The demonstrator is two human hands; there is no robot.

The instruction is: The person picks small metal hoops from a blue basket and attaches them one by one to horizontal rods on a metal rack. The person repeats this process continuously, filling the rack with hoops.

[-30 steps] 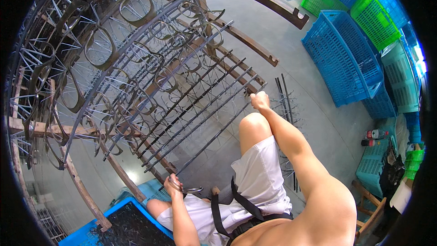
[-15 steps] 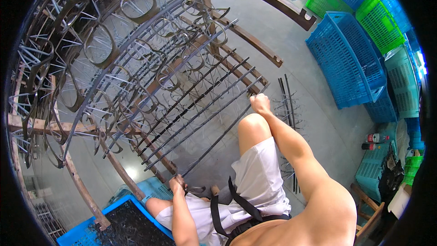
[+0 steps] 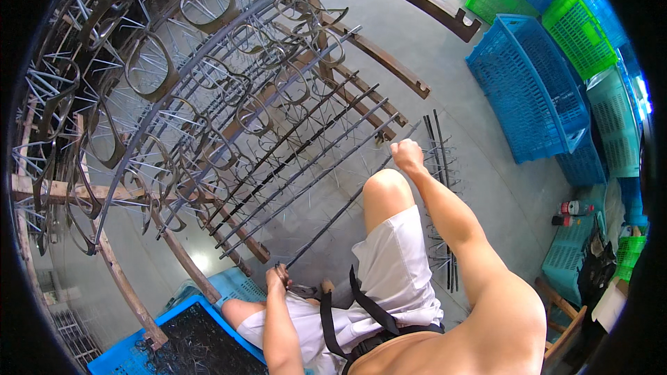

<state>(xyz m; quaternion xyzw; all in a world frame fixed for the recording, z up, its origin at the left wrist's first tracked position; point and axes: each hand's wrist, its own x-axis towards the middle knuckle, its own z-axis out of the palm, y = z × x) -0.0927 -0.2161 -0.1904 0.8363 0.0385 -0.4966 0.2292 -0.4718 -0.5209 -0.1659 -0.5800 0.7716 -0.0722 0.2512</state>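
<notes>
A long dark metal rod [image 3: 323, 229] with thin wire prongs runs slantwise in front of my knees. My left hand [image 3: 278, 278] is closed round its lower end, and my right hand [image 3: 408, 155] grips it near the far end, whose tip pokes out past the fist. Beside my left hand is a dark looped piece [image 3: 303, 292]; whether the fingers touch it I cannot tell. Just beyond the held rod, similar pronged rods [image 3: 326, 160] lie side by side across the brown beams [image 3: 253, 246] of a rack.
Oval metal frames [image 3: 151, 66] hang thickly on the rack at left. A blue crate [image 3: 104, 364] of dark pieces stands lower left. More pronged rods [image 3: 438, 146] lie on the floor at right. Blue crates [image 3: 521, 97] and green crates [image 3: 580, 38] are stacked far right.
Both hands have shifted slightly to the right with the rod. Its far end now sits farther from the rack's beam end.
</notes>
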